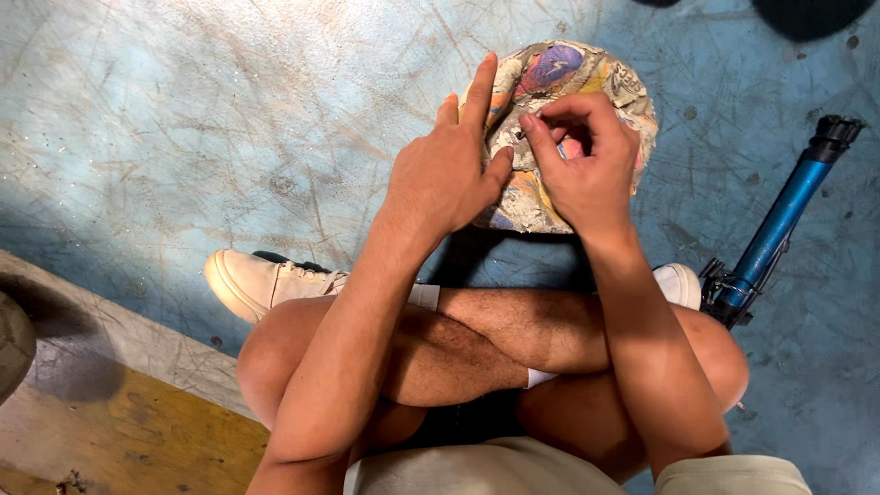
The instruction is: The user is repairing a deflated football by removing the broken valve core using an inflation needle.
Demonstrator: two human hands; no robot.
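A: We open on the disc [612, 78], upper centre of the frame, flat on the floor [183, 110]. It's a round, lumpy thing, plastered in torn scraps of coloured paper, purple and orange showing near its top edge.

B: And both our hands are on it. The left hand [445, 174] lies across the disc's left rim, forefinger stretched straight up the frame, thumb pushed out to the right against the surface. Flat and spread, pressing rather than gripping.

A: The right hand [587, 160] is the busy one. Fingers curled in tight, forefinger and thumb drawn together at the disc's middle, pinching at something small and pale there. We can't tell just what it is; the fingers cover most of it.

B: Moving outward, we're sitting cross-legged, bare shins stacked in the centre of the frame, forearms running down over the knees.

A: A white shoe [252, 280] points to the left at mid-frame, and the toe of the other one [680, 282] peeks out on the right, behind the right forearm.

B: Just past that toe, a blue tube [779, 220] slants up toward the upper right corner, black fittings at both ends, lying on the floor well apart from the disc.

A: The floor itself is scuffed blue-grey, scratched all over. Lower left, a worn wooden board [128, 431] with yellowish paint.
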